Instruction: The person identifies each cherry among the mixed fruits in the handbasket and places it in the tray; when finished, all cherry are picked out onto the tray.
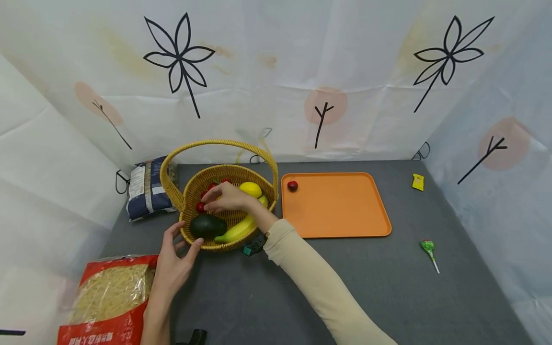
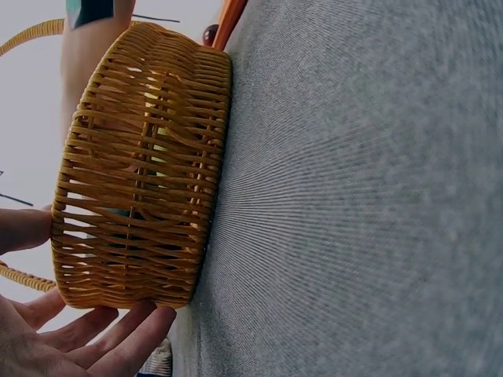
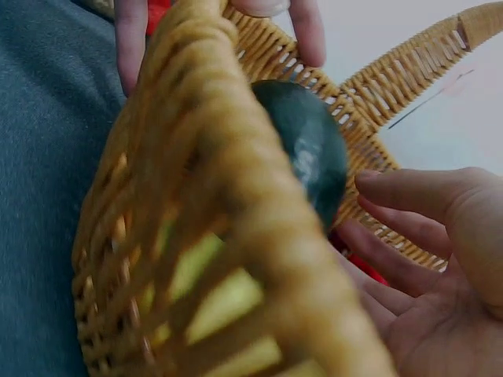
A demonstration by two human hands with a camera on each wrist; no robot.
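Writing: the red bag of noodles at the near left carries white characters along its lower edge, too small to read; the blue and white packet behind the basket has a pale label, print not legible. Wicker basket: golden-yellow open weave, round, one arched handle, standing on the grey table left of centre, just left of the orange tray. Contents counted in the head view: one dark green avocado at the near rim, one banana beside it, one lemon at the far right side, and several small red cherry tomatoes on the left, exact number cannot be told under the hand. Right hand reaches into the basket from the near right, fingers bent down among the red fruits; whether they pinch one cannot be told. Left hand rests against the basket's near outer wall, fingers spread and nearly straight, thumb by the rim close to the avocado. One further cherry tomato lies in the tray's far left corner. On the table to the right: one green-wrapped lollipop, one small yellow packet, well apart.
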